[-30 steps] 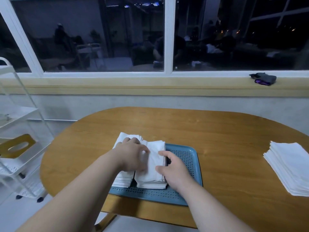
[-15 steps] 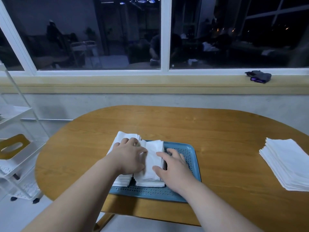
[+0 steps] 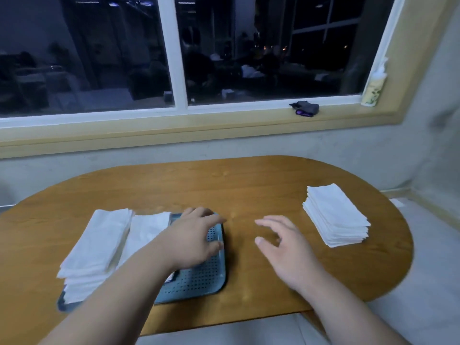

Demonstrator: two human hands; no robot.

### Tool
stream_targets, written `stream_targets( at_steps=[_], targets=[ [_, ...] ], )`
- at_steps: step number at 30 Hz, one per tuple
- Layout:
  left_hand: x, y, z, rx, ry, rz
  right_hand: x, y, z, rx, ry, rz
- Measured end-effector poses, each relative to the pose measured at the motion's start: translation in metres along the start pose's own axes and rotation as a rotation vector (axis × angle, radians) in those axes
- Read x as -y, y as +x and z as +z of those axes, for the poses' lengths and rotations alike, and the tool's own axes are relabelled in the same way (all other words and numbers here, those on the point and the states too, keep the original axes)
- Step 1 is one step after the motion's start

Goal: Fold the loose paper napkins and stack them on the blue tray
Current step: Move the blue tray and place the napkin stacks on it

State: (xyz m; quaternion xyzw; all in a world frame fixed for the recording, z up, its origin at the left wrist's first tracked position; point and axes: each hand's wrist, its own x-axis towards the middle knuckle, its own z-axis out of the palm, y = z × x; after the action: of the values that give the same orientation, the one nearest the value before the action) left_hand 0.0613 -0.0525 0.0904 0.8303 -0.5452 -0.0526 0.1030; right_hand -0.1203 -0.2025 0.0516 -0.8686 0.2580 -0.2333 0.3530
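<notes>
1. The pile of loose napkins [image 3: 334, 215] is seen on the table [image 3: 249, 185], to the right of the right hand [image 3: 286, 250] and a little beyond it. It is near the hand but not touched. Its long axis is set slantwise, the near end lying further right than the far end.
2. The right hand's fingers [image 3: 267, 221] are spread, palm down, with nothing held, over the table between the blue tray [image 3: 199, 282] and the pile. This hand is judged the nearer one for the next pick-up.
3. The left hand [image 3: 196, 237] is held over the right part of the tray, its fingers loosely bent and gripping nothing. Whether the tray is touched cannot be told.
4. Two stacks of folded napkins are carried side by side on the tray, the left stack [image 3: 97, 242] beside the middle stack [image 3: 146, 232]. The perforated floor shows at the right.
5. A short reach rightward is judged to be called for. More than one thin sheet could be lifted from the pile at once.
</notes>
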Motion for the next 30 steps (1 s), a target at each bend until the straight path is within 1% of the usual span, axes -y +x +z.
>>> stream_targets(
  at_steps=[4, 7, 9, 11, 14, 17, 19, 21, 25, 30],
  targets=[
    [-0.066, 0.044, 0.022, 0.080, -0.051, 0.101, -0.049, -0.010, -0.065, -0.109, -0.043, 0.076],
    [-0.108, 0.077, 0.036, 0.136, -0.116, 0.107, -0.081, -0.007, -0.111, -0.178, -0.091, 0.128],
    [-0.129, 0.099, 0.045, 0.153, -0.185, 0.095, -0.100, 0.002, -0.135, -0.186, -0.126, 0.151],
    [-0.146, 0.122, 0.055, 0.166, -0.226, 0.093, -0.117, 0.014, -0.153, -0.153, -0.139, 0.173],
    [-0.162, 0.157, 0.066, 0.189, -0.264, 0.060, -0.141, 0.039, -0.169, -0.058, -0.145, 0.203],
    [-0.173, 0.185, 0.074, 0.228, -0.261, 0.018, -0.163, 0.065, -0.173, 0.083, -0.085, 0.232],
    [-0.177, 0.199, 0.078, 0.279, -0.250, 0.013, -0.177, 0.080, -0.173, 0.196, -0.060, 0.239],
    [-0.176, 0.206, 0.084, 0.307, -0.246, 0.004, -0.189, 0.089, -0.171, 0.274, -0.050, 0.252],
    [-0.170, 0.205, 0.093, 0.279, -0.297, -0.013, -0.193, 0.087, -0.159, 0.279, -0.022, 0.249],
    [-0.163, 0.164, 0.096, 0.233, -0.315, 0.030, -0.173, 0.042, -0.141, 0.241, 0.022, 0.225]
  ],
)
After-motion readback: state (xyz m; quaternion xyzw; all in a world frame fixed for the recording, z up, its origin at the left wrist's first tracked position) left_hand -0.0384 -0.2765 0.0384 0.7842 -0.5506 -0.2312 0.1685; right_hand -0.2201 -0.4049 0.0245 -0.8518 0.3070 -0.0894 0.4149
